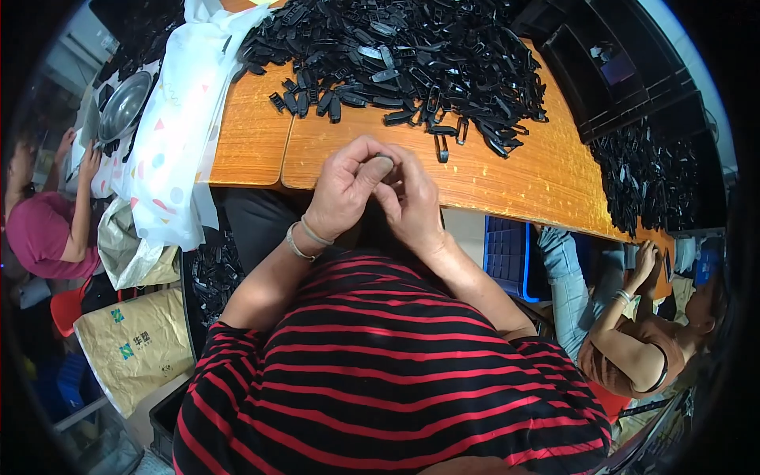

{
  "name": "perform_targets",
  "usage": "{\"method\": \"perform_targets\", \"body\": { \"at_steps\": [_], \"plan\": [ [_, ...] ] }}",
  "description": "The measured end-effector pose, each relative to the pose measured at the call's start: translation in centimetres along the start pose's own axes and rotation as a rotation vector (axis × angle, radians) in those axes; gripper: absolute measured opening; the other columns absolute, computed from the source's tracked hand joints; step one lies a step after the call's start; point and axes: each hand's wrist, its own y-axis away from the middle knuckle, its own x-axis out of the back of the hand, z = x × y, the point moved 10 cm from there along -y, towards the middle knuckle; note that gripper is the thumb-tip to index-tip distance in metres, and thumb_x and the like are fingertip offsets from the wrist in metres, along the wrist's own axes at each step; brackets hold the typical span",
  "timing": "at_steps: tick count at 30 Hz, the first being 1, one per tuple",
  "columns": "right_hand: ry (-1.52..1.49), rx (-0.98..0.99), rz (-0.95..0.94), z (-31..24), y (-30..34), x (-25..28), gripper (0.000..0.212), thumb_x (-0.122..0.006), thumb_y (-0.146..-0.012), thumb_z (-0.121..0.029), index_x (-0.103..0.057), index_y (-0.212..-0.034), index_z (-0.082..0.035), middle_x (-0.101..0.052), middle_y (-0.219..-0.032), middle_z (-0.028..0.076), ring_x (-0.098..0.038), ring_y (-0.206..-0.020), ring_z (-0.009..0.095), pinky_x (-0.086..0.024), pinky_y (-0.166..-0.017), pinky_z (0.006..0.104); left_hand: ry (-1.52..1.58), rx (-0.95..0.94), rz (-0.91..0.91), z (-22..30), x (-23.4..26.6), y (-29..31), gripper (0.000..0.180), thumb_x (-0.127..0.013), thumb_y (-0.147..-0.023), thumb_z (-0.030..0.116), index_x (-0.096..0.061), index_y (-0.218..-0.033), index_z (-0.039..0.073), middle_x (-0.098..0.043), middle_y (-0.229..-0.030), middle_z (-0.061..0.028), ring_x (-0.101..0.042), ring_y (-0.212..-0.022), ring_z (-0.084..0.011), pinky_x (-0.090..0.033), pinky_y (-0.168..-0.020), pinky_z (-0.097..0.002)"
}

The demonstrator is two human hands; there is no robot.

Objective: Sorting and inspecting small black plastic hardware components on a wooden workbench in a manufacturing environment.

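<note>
As they curl nearly closed, hands (342, 192) (415, 202) hold a dark piece (384, 156).

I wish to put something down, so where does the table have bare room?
The table is bare at left, between the patterned sheet and the black pile, and right of the right hand, between the pile and the near edge. Crowded: the far middle, under that pile, and right end, with another heap.

both hands (346, 191) tog. at wood tbl (253, 142) edge, blk clip-like pcs (396, 67) heaped atop
</note>
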Motion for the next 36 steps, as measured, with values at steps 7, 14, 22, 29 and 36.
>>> {"method": "perform_targets", "body": {
  "at_steps": [7,14,22,29,36],
  "plan": [
    [-0.148,-0.147,-0.132,-0.8,0.1,-3.1,0.045,-0.073,-0.080,-0.009,-0.054,-0.120,-0.002,-0.060,-0.087,0.011,-0.060,-0.073,0.019,-0.049,-0.061,0.0293,0.057,0.183,0.138,-0.7,3.1,2.2,0.021,-0.051,-0.099,0.017,-0.059,-0.087,0.001,-0.059,-0.076,-0.0001,-0.054,-0.071,-0.0063,-0.044,-0.062,-0.0216],
    [0.081,-0.199,-0.187,3.1,-0.6,0.8,0.026,-0.074,-0.083,-0.015,-0.065,-0.105,-0.002,-0.063,-0.074,0.005,-0.060,-0.068,0.012,-0.050,-0.065,0.0281,-1.467,0.460,-0.127,2.5,14.5,11.8,0.017,-0.065,-0.087,0.018,-0.067,-0.090,0.001,-0.063,-0.085,-0.0147,-0.064,-0.079,-0.0308,-0.049,-0.068,-0.0383],
    [0.791,-0.316,-0.119,6.6,-2.4,7.3,0.035,-0.078,-0.077,-0.027,-0.065,-0.096,-0.001,-0.066,-0.090,0.015,-0.065,-0.082,0.034,-0.051,-0.071,0.0415,-1.016,0.098,0.089,3.2,7.4,2.0,0.027,-0.065,-0.087,0.021,-0.066,-0.109,0.006,-0.069,-0.089,-0.0147,-0.068,-0.082,-0.0310,-0.052,-0.071,-0.0356],
    [0.775,-0.264,-0.132,7.4,-2.1,7.4,0.025,-0.072,-0.079,-0.017,-0.064,-0.096,-0.001,-0.064,-0.094,0.018,-0.066,-0.083,0.035,-0.052,-0.073,0.0430,-1.289,0.046,-0.066,-4.1,1.0,-7.4,0.023,-0.067,-0.084,0.028,-0.066,-0.098,0.009,-0.068,-0.078,-0.0126,-0.066,-0.077,-0.0322,-0.051,-0.067,-0.0432],
    [0.603,-0.350,-0.186,7.6,-2.4,8.4,0.022,-0.070,-0.080,-0.015,-0.063,-0.094,0.001,-0.064,-0.087,0.018,-0.065,-0.075,0.030,-0.051,-0.071,0.0389,-1.279,-0.099,-0.005,-3.6,0.9,-7.1,0.021,-0.074,-0.076,0.017,-0.062,-0.087,0.005,-0.064,-0.084,-0.0119,-0.064,-0.081,-0.0317,-0.050,-0.067,-0.0408]
  ]
}}
